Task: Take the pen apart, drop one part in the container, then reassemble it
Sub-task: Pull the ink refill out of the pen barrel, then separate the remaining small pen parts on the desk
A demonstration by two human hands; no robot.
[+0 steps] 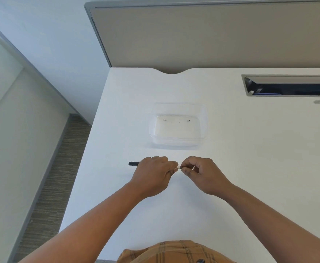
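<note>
Pen [134,163] gripped in both hands, above white desk [250,149], container [178,125] apparently empty.

A dark pen [134,163] is gripped by the left hand [151,175]; its pale end is pinched by the right hand [202,173]; a clear container [178,126] is set beyond on the white table [250,149].

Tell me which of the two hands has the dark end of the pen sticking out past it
The left hand: the pen pokes out dark beyond its outer side. The right hand only pinches the pale end between them.
</note>
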